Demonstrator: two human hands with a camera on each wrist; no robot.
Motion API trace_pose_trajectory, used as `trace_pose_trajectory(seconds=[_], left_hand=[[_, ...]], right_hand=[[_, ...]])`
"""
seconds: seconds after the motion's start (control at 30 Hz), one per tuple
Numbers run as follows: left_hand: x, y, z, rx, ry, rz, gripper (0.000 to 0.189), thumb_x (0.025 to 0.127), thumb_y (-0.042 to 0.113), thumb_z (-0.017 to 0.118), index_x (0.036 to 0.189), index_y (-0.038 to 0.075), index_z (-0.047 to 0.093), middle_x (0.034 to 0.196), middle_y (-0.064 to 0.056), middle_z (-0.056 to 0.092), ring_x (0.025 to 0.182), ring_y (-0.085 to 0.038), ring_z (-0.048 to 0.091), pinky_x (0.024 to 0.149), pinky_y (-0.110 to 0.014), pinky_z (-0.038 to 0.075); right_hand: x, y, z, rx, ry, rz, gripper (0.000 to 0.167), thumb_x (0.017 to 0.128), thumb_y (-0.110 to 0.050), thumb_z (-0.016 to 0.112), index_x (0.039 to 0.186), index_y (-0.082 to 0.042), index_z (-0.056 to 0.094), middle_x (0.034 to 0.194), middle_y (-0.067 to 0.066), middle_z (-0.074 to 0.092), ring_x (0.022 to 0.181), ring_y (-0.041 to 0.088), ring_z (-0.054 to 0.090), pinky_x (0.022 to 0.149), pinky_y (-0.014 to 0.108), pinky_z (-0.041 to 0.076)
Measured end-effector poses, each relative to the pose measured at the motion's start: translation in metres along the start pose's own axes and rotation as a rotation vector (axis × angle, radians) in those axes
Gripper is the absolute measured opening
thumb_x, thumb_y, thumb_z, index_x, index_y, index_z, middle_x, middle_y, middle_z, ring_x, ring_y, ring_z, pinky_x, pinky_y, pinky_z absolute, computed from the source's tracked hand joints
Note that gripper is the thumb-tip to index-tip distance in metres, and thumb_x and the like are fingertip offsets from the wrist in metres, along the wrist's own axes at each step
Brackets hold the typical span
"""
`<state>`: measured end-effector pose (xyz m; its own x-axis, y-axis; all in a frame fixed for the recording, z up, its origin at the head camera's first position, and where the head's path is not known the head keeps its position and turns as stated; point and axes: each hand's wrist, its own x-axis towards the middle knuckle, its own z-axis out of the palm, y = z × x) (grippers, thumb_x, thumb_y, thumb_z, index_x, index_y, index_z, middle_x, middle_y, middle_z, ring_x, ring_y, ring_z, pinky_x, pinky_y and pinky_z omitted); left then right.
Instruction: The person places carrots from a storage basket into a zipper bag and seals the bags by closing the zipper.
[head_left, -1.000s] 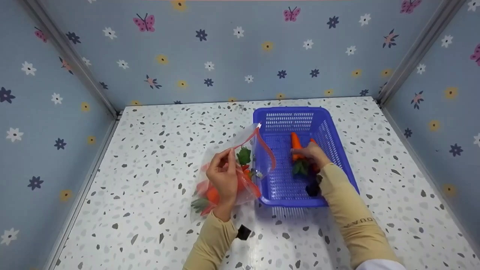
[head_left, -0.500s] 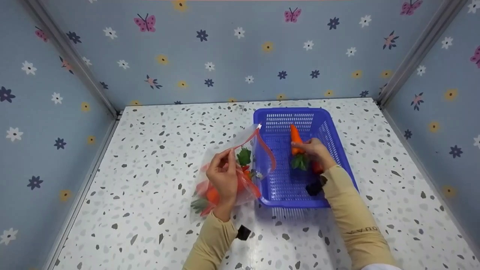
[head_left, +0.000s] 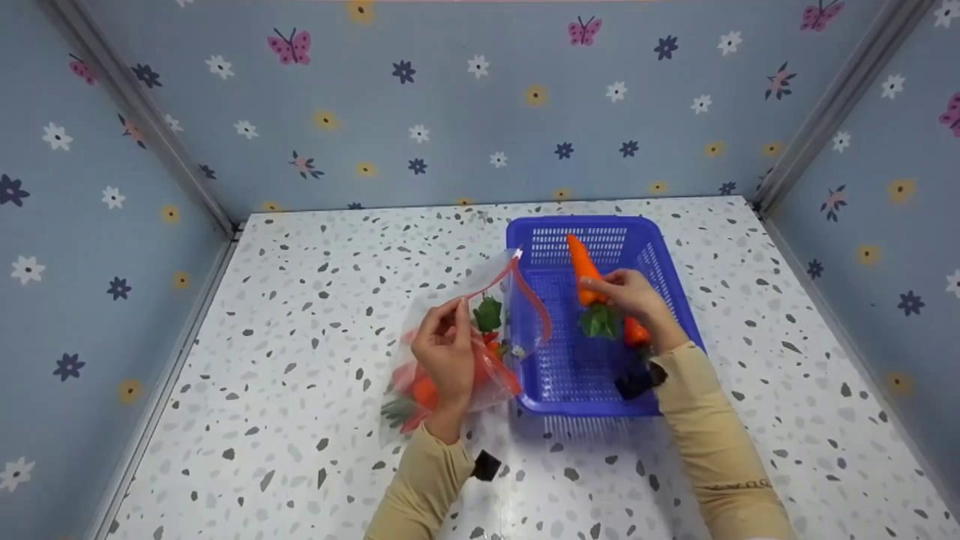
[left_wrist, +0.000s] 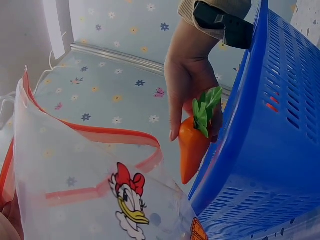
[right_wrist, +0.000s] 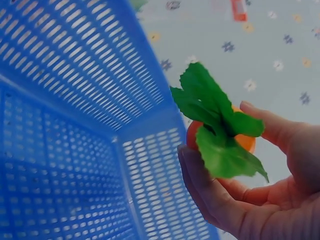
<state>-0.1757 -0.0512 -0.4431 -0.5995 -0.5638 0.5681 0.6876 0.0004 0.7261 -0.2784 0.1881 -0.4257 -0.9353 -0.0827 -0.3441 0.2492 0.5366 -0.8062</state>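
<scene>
My right hand (head_left: 637,296) pinches an orange carrot (head_left: 583,270) near its leafy green top, above the blue basket. In the right wrist view, the carrot's leaves (right_wrist: 220,130) hide most of its body. The left hand (head_left: 446,356) pinches the red-edged mouth of a clear zip bag (head_left: 480,285), which gapes beside the basket. Several red and orange vegetables with green leaves (head_left: 487,313) are inside the bag. From the left wrist, a cartoon duck (left_wrist: 131,200) shows on the bag; only a bit of the left hand is visible at the corner.
The blue slotted basket (head_left: 525,382) stands to the right of the bag, on a white speckled tabletop (head_left: 300,300). An orange-red vegetable (head_left: 636,331) lies in the basket, partly hidden by the right wrist. Flower-patterned walls (head_left: 480,112) enclose the back and sides.
My right hand has lifted the carrot from the basket floor and tilted its tip leftward. More of the orange-red vegetable beneath the wrist now shows. The left hand and bag have stayed put.
</scene>
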Motion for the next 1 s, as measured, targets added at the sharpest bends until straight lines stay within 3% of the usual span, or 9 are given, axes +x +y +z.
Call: trace_pose_trajectory(seconds=[0.23, 0.47, 0.67, 1.0], left_hand=[[0.000, 0.000, 0.000, -0.019, -0.005, -0.007, 0.007, 0.080, -0.008, 0.058, 0.085, -0.011, 0.062, 0.065, -0.026, 0.050, 0.045, -0.015, 0.048, 0.038, -0.022, 0.042], [0.000, 0.000, 0.000, -0.022, -0.008, -0.001, 0.008, 0.080, -0.011, 0.058, 0.086, -0.012, 0.062, 0.065, -0.025, 0.050, 0.045, -0.014, 0.048, 0.038, -0.021, 0.041], [-0.001, -0.001, -0.001, 0.040, 0.000, 0.013, 0.008, 0.079, -0.009, 0.059, 0.086, -0.009, 0.063, 0.066, -0.017, 0.054, 0.050, -0.016, 0.048, 0.042, -0.019, 0.041], [-0.002, -0.002, -0.001, 0.029, -0.009, -0.005, 0.007, 0.081, -0.004, 0.060, 0.087, -0.007, 0.064, 0.067, -0.022, 0.052, 0.048, -0.017, 0.048, 0.040, -0.022, 0.041]], right_hand=[[-0.021, -0.008, -0.001, -0.021, -0.005, -0.131, 0.056, 0.081, -0.043, 0.061, 0.105, 0.007, 0.052, 0.089, 0.012, 0.056, 0.071, 0.017, 0.049, 0.062, 0.023, 0.043], [-0.048, -0.014, -0.003, -0.036, -0.044, -0.238, 0.054, 0.082, -0.042, 0.059, 0.106, 0.006, 0.053, 0.093, 0.016, 0.060, 0.073, 0.019, 0.057, 0.066, 0.025, 0.048], [-0.070, -0.013, -0.003, -0.045, -0.062, -0.354, 0.043, 0.084, -0.032, 0.060, 0.104, 0.006, 0.055, 0.091, 0.016, 0.061, 0.076, 0.019, 0.058, 0.065, 0.026, 0.049], [-0.102, -0.010, 0.006, 0.042, -0.121, -0.406, 0.036, 0.084, -0.023, 0.062, 0.102, 0.006, 0.054, 0.088, 0.014, 0.061, 0.073, 0.020, 0.059, 0.063, 0.026, 0.051]])
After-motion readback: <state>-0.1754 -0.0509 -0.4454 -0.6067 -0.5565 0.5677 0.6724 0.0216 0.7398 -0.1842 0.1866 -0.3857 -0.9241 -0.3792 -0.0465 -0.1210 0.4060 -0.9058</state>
